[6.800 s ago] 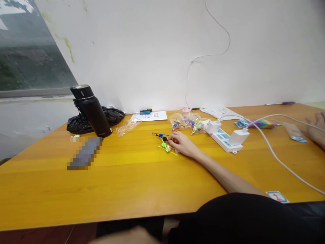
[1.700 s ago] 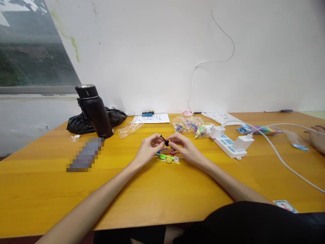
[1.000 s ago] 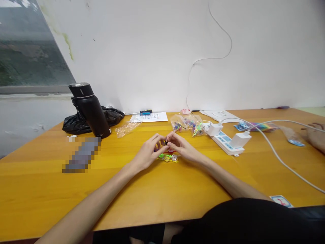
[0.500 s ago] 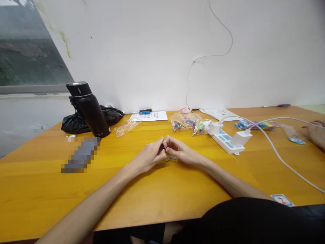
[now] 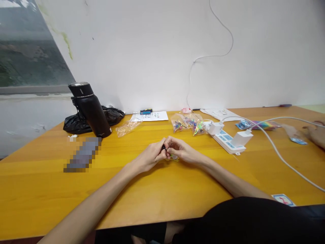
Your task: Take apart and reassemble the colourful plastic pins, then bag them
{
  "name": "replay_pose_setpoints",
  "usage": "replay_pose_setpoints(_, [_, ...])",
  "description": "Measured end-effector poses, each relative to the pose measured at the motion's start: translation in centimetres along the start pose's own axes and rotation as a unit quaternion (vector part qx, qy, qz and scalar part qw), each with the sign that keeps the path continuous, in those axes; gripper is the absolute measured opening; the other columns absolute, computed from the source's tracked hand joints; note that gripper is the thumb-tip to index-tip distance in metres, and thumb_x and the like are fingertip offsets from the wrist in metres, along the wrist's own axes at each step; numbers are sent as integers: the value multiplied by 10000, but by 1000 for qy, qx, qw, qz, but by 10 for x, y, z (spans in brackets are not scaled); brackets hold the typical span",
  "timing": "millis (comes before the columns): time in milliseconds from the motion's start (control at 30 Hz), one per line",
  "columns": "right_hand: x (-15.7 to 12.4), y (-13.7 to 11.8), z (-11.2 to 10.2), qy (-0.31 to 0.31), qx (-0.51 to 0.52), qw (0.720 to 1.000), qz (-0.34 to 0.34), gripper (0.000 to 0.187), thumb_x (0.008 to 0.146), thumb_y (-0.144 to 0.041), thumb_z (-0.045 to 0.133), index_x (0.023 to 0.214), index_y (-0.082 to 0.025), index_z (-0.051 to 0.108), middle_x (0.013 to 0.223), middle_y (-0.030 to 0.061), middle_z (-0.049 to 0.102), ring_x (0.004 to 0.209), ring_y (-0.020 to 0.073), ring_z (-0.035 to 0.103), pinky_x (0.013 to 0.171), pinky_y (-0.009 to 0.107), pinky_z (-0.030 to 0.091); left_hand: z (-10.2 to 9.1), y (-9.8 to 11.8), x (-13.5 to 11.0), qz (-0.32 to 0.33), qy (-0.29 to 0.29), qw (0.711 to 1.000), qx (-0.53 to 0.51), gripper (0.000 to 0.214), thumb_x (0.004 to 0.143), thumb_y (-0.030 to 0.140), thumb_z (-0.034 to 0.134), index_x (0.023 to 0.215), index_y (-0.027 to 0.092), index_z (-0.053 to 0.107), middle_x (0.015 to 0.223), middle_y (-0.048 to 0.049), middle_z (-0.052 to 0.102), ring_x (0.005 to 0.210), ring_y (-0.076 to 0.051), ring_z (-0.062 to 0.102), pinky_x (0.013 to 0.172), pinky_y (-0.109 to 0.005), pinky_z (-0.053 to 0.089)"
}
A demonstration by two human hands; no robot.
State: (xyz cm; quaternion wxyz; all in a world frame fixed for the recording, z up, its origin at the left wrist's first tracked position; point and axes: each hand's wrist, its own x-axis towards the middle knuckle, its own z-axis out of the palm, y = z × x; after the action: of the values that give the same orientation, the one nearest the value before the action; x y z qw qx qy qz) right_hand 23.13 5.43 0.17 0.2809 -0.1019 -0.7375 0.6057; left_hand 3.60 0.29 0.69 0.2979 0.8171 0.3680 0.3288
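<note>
My left hand (image 5: pixel 154 155) and my right hand (image 5: pixel 181 150) meet fingertip to fingertip just above the middle of the table. Between them is a small black piece (image 5: pixel 164 147), mostly covered by the fingers, so its kind does not show. Both hands are closed, pinching at this piece. Right under my right fingers lies a small clear and yellow-green item (image 5: pixel 174 157), partly hidden. Beyond the hands, clear plastic bags (image 5: pixel 188 123) hold small colourful parts.
A black bottle (image 5: pixel 92 113) stands at the left by a black plastic bag (image 5: pixel 73 124) and a blurred flat object (image 5: pixel 83 156). At right are a white power strip (image 5: pixel 228 144) with chargers, cables, and another person's hand (image 5: pixel 316 132). A screwdriver (image 5: pixel 146 112) lies at the back.
My hands stay together on the small black piece, with only slight finger movement. The whole view has shifted a little.
</note>
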Motion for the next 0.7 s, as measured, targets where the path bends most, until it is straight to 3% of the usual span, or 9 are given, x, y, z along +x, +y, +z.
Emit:
replay_pose_setpoints(67, [1,0,-1,12,4,1000,-1,375,937,-558,665,930,-217,510,817,-6,596,719,135,547,712,283,458,-4,-3,0,-7,21,999,50,34,946,257,494,940,226,481,875,-15,672,722,-164,583,699,-284,420])
replay_pose_setpoints(200, [2,-6,-12,72,-15,997,1,394,899,-560,714,939,-226,509,748,-35,559,668,128,537,663,273,469,-24,-12,-1,-36,149,974,168,61,894,198,524,950,221,516,773,14,565,624,-140,467,649,-282,359])
replay_pose_setpoints(333, [2,-10,-24,191,-143,971,-20,288,936,-483,686,1041,-221,623,862,8,646,760,155,614,764,311,512,-38,-23,0,-79,228,967,78,52,915,208,450,944,219,492,813,7,541,665,-137,462,660,-272,374])
replay_pose_setpoints(400, [1,-10,-26,229,-220,948,-25,246,968,-440,642,1061,-215,678,925,37,693,863,182,654,846,335,513,-35,-28,2,-112,236,965,-6,59,916,216,434,930,222,491,747,27,501,618,-128,426,619,-258,363])
replay_pose_setpoints(500, [-1,-9,-23,232,-288,929,-20,236,993,-388,588,1089,-215,717,971,56,742,952,214,689,915,367,515,-27,-29,4,-136,212,965,-74,57,915,245,468,946,224,510,716,45,463,588,-120,389,584,-243,344])
replay_pose_setpoints(700, [-1,-10,-16,195,-317,928,-28,225,995,-335,570,1104,-220,731,1013,60,761,966,217,711,905,365,533,-20,-13,3,-76,150,986,-18,166,961,361,537,928,205,582,860,-5,584,797,-163,520,709,-264,404])
